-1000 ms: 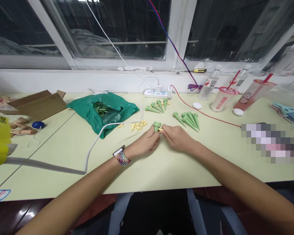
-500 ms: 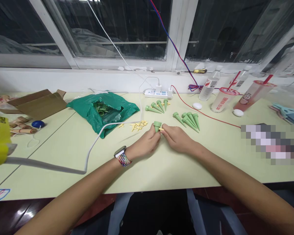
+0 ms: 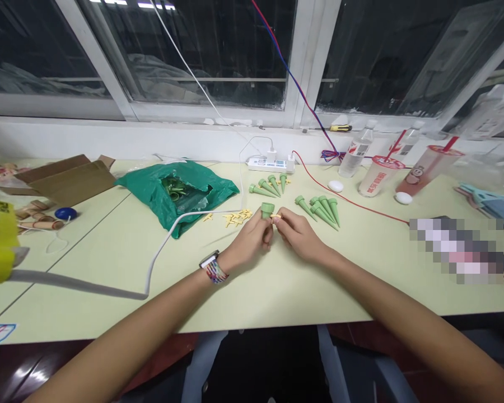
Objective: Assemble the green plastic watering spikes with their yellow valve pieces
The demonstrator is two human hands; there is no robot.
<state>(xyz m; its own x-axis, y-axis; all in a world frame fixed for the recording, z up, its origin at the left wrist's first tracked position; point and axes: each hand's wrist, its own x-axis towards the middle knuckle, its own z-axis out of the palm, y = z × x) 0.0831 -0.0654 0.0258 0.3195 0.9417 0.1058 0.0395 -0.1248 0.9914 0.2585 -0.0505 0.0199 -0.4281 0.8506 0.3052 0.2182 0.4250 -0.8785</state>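
My left hand [image 3: 252, 239] is closed round a green plastic plant watering spike [image 3: 267, 209], its wide cap up and its lower part hidden in my fingers. With its fingertips, my right hand [image 3: 300, 235] pinches a small yellow plastic valve [image 3: 276, 217] against the side of the spike, just below the cap. Whether the valve sits in a hole there, I cannot tell. Loose yellow valves [image 3: 237, 217] lie in a small pile beyond my left hand. Several green spikes [image 3: 327, 210] lie to the right, and another group of spikes [image 3: 269, 184], with yellow pieces by it, lies farther back.
An open green plastic bag [image 3: 143, 193] with green parts inside lies at the left. A white cable [image 3: 151, 268] crosses the table towards a power strip [image 3: 269, 163]. Drink cups [image 3: 380, 178], bottles [image 3: 357, 151] and white egg-shaped objects [image 3: 335, 186] stand at the right, near a red cable.
The view has shifted slightly. Both hands stay together at the spike, and the right fingers still press the yellow valve to its side with a slightly changed grip.
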